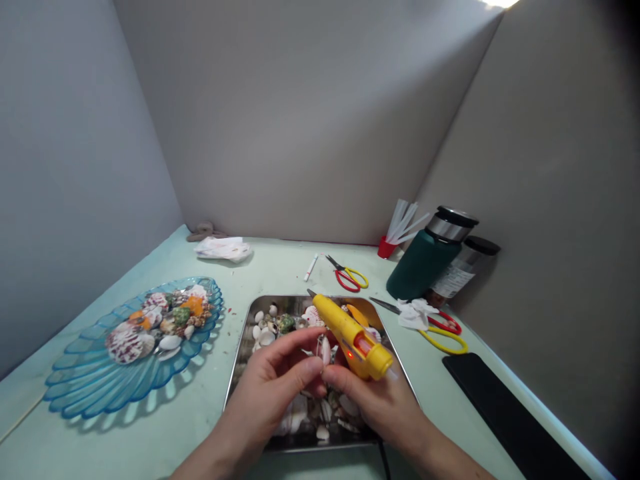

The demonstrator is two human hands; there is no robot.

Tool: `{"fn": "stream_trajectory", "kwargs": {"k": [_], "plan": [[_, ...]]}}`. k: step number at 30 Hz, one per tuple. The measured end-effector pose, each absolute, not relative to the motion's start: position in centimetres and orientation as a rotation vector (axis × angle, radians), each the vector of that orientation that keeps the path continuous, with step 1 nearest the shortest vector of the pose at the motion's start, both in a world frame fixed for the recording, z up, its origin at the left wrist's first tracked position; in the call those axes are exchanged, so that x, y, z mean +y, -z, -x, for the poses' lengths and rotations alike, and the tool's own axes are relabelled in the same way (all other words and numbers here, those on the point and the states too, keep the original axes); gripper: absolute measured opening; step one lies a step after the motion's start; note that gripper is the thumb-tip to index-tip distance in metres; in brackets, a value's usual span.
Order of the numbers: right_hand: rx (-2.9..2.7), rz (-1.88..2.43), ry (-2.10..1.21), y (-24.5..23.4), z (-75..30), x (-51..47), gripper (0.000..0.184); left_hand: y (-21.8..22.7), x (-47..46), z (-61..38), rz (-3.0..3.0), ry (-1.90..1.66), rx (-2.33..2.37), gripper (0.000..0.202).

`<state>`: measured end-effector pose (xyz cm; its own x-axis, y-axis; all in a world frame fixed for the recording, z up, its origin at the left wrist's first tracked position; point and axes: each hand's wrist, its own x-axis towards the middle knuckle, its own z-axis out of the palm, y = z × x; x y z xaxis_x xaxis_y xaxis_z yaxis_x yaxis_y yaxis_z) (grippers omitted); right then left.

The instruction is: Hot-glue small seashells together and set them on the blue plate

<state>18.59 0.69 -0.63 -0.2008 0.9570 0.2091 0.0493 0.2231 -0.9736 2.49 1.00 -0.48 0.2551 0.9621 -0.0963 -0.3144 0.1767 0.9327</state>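
You are holding both hands over the metal tray (287, 449), which is sitting at the middle of the surface's (270, 267) near edge. Your left hand (273, 380) is reaching over the tray's left side, its grip closing finger and thumb on a small pale shell (326, 351). That shell is hanging above the middle of the tray, your right thumb pressing close against its lower end. Your right hand (373, 397) is grasping the yellow glue gun (347, 328), whose nozzle is pointing toward the tray's far edge and whose small red light is glowing. Loose shells (267, 337) are lying below, spreading from the tray's far left corner down to its near edge.

Toward the surface's left edge, a blue scalloped dish (95, 383) is carrying more shells and some orange pieces (196, 305). A white bundle (223, 249) is resting by the far left corner. Just beyond the tray's far edge, red-and-yellow scissors (349, 277) are lying beside a slim white stick (311, 268). Near the far right corner, a red cup (386, 249) is holding translucent sticks (400, 222), and a green bottle (425, 263) is standing near it. Along the right edge, a black slab (505, 407) is lying flat.
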Motion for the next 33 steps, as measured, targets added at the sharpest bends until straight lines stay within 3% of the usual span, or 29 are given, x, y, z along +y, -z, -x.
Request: {"fn": "stream_trajectory", "kwargs": {"k": [19,24,33], "plan": [[-1.389,1.035,-1.255,1.6,-18.5,0.8,0.025,1.1,1.0,-2.7,-1.024,-1.094,0.846,0.047],[-1.354,1.058,-1.242,1.7,-18.6,0.6,0.029,1.4,1.0,-2.8,-1.112,-0.992,0.907,0.027],[-1.280,1.107,-1.195,1.2,-18.4,0.7,0.032,0.3,0.9,-2.8,-1.044,-1.065,1.006,0.025]]}}
